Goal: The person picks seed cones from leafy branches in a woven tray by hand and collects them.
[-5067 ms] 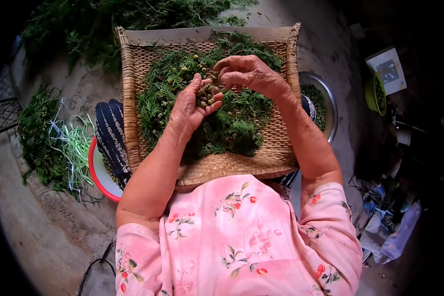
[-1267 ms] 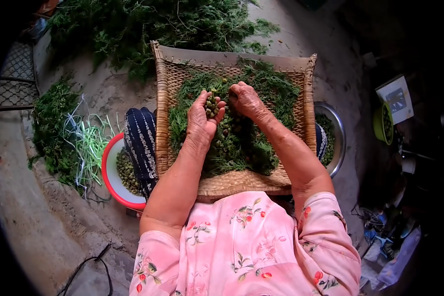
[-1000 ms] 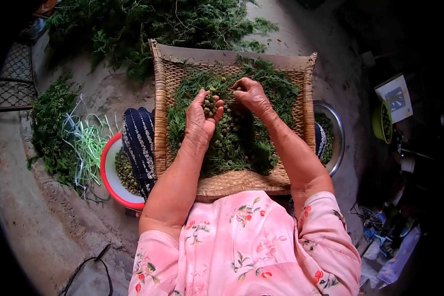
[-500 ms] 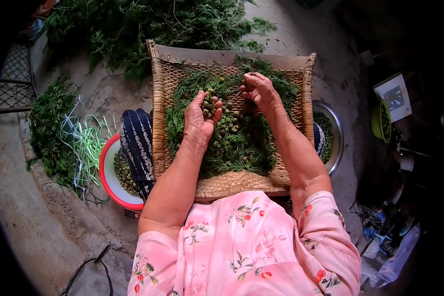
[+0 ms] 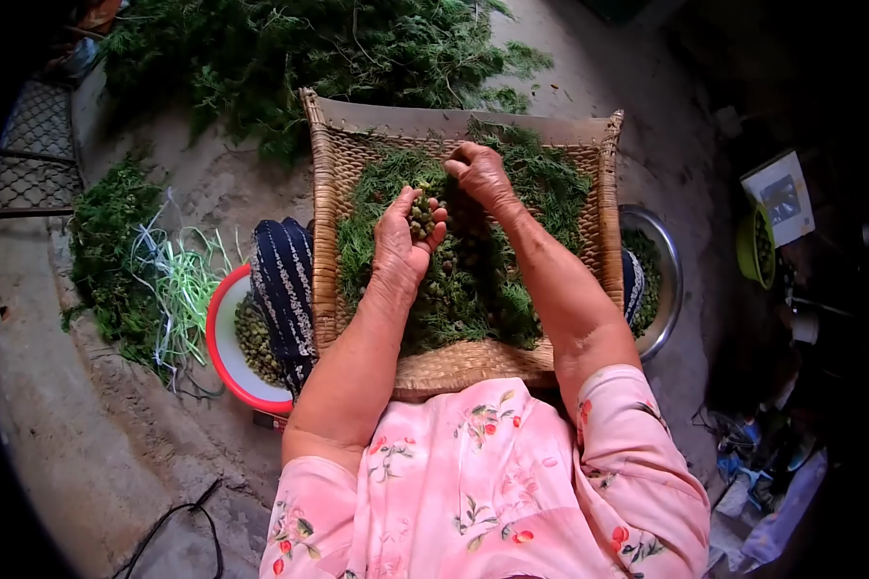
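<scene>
A woven wicker tray point(image 5: 324, 222) rests across my lap, strewn with feathery green conifer sprigs point(image 5: 555, 188) and small round green cones. My left hand point(image 5: 396, 241) is cupped palm up over the tray, its fingers curled round a handful of green cones point(image 5: 422, 214). Just right of it and farther from me is my right hand point(image 5: 483, 178), thumb and fingers pinched together above the sprigs. Whatever sits in that pinch is hidden by the fingers.
A red-rimmed white basin point(image 5: 224, 357) of cones stands at my left, a metal basin point(image 5: 668, 318) at my right. Cut branches point(image 5: 290, 58) lie heaped beyond the tray. Pale plastic strips point(image 5: 183, 285) lie on the left floor. A green bowl point(image 5: 749, 256) stands far right.
My right hand has moved left, closer to my left hand. The left hand keeps its handful of cones. The whole view has shifted slightly.
</scene>
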Tool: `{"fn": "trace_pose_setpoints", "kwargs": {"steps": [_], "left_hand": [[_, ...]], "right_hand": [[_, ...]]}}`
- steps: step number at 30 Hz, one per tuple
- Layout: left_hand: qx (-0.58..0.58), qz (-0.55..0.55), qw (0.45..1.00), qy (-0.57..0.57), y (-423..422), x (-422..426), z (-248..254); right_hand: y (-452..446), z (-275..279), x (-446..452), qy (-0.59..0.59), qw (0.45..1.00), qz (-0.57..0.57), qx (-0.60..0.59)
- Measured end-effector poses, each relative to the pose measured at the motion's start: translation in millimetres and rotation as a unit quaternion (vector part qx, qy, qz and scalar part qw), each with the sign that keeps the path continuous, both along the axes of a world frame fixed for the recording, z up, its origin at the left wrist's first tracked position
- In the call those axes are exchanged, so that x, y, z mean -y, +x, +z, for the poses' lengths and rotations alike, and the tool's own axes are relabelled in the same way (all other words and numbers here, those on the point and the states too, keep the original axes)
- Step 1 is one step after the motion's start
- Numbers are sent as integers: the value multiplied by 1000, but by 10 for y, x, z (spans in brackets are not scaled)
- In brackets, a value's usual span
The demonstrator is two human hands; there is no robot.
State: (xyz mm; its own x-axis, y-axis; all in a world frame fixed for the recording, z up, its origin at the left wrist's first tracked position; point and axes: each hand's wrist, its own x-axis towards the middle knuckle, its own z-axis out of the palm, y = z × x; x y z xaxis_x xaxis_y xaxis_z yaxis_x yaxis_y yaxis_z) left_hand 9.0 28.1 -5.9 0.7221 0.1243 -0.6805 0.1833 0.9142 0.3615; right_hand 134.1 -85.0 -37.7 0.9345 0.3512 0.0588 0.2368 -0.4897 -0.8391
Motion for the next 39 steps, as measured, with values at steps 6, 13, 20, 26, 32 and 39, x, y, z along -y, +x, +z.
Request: {"fn": "trace_pose_setpoints", "kwargs": {"steps": [6,13,20,26,32,39], "left_hand": [[-6,1,1000,11,32,28,10],[0,-8,1000,1,27,19,-15],[3,0,1000,-9,8,21,-1],[65,99,989,89,28,41,178],[80,152,890,422,-41,143,317],[128,109,665,728,-64,229,323]], "right_hand": [[-60,353,447,208,928,13,-309],[-436,126,374,-200,954,197,102],[-494,147,348,19,989,96,-108],[-707,361,-44,396,818,-39,-415],[-895,218,-437,504,718,-54,-477],[-929,240,-518,530,689,-40,-493]]}}
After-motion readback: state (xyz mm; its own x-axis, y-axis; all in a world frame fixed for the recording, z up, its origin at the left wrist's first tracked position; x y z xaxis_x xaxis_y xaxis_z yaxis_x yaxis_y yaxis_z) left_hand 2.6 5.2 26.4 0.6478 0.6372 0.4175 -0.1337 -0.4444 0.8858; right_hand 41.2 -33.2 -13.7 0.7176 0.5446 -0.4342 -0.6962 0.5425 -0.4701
